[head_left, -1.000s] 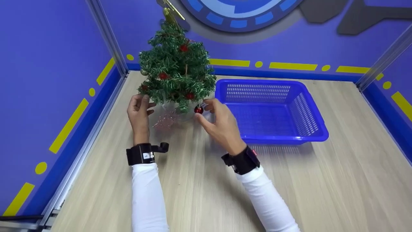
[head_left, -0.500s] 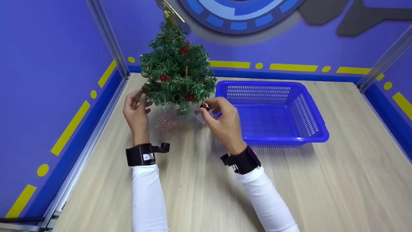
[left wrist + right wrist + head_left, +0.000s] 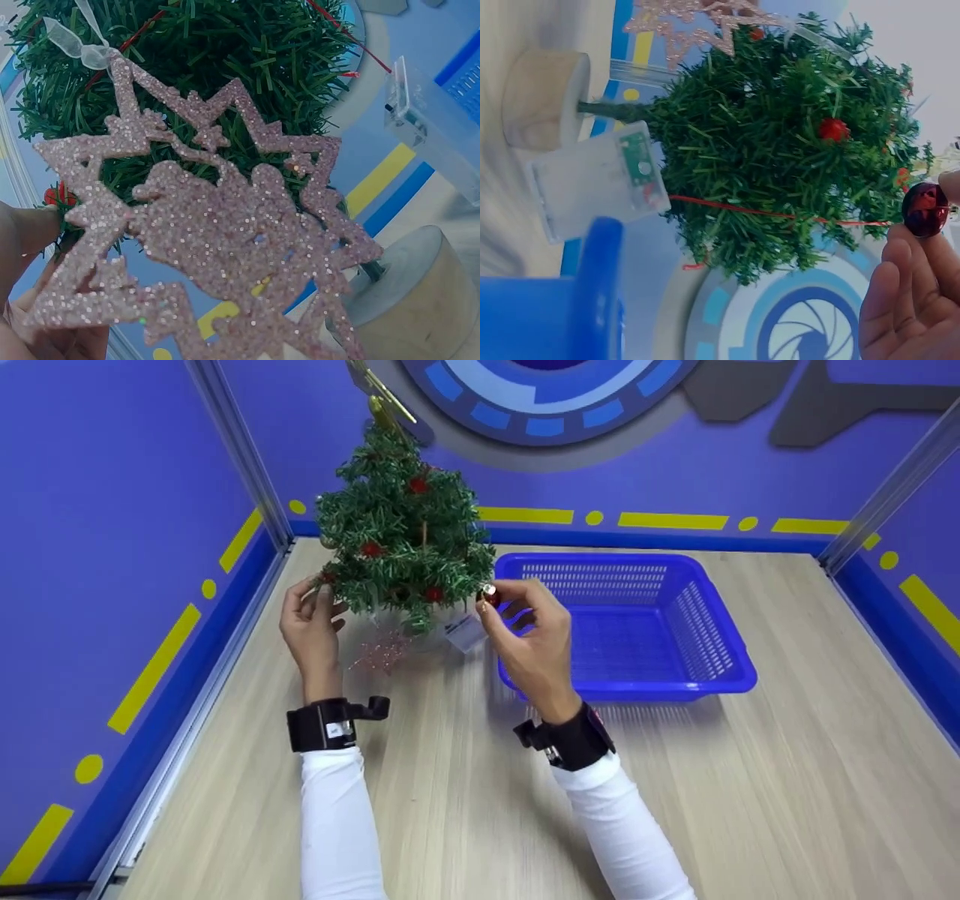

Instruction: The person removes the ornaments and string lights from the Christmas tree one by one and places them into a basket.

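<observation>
A small green Christmas tree (image 3: 397,521) with red berries stands at the back left. My right hand (image 3: 536,649) pinches a shiny red bauble (image 3: 490,595) between thumb and fingers, just off the tree's lower right branches. In the right wrist view, the bauble (image 3: 925,210) overlaps the end of a red wire. My left hand (image 3: 311,630) is at the lower left, its thumb and curled fingers round a branch tip beside a red berry (image 3: 60,196). A pink glitter star (image 3: 217,225) hangs on a white ribbon close to the left hand.
A blue perforated basket (image 3: 622,688) stands right of the tree, behind the right hand. A clear plastic box (image 3: 596,184) with a red wire hangs near the tree's wooden base (image 3: 544,101). Blue walls (image 3: 112,510) enclose the wooden table (image 3: 450,810).
The right hand has moved up and right with the bauble, which hung lower between its fingertips before. The clear box under the branches has become visible. The left hand stays by its branch.
</observation>
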`<state>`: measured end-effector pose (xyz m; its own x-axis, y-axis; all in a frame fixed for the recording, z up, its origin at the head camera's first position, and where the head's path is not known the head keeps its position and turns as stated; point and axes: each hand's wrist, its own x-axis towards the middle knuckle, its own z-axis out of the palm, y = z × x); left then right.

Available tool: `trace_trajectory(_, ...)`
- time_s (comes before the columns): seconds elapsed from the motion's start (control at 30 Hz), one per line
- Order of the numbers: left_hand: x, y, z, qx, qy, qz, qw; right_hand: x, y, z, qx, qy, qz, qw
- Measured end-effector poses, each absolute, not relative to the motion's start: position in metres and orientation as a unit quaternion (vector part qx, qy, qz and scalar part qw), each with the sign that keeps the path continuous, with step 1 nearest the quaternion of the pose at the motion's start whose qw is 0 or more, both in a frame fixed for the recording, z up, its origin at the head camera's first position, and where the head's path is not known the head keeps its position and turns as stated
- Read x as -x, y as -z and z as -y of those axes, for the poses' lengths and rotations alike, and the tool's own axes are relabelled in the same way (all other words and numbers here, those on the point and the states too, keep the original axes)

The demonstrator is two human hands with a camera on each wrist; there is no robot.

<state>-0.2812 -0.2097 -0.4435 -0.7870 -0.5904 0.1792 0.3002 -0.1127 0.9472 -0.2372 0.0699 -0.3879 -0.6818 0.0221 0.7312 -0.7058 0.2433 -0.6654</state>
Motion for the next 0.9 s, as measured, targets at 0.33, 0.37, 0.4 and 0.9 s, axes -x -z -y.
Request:
trace_trajectory(0.33,0.281,0.442,0.209,-0.126,0.739,0.588,0.302,0.236,0.381,-0.101,-0.217,-0.546,0.739,0.329)
trace_trajectory(0.37,0.281,0.442,0.209,-0.125,0.741,0.588,0.301,0.236,0.381,-0.105,-0.214,-0.545,0.741,0.329)
trace_trajectory(0.4,0.281,0.442,0.210,-0.125,0.741,0.587,0.302,0.237,0.382,-0.110,-0.213,-0.544,0.742,0.330)
trace_trajectory(0.9,0.283,0.441,0.208,-0.117,0.742,0.588,0.300,0.251,0.408,-0.185,-0.192,-0.376,0.877,0.229)
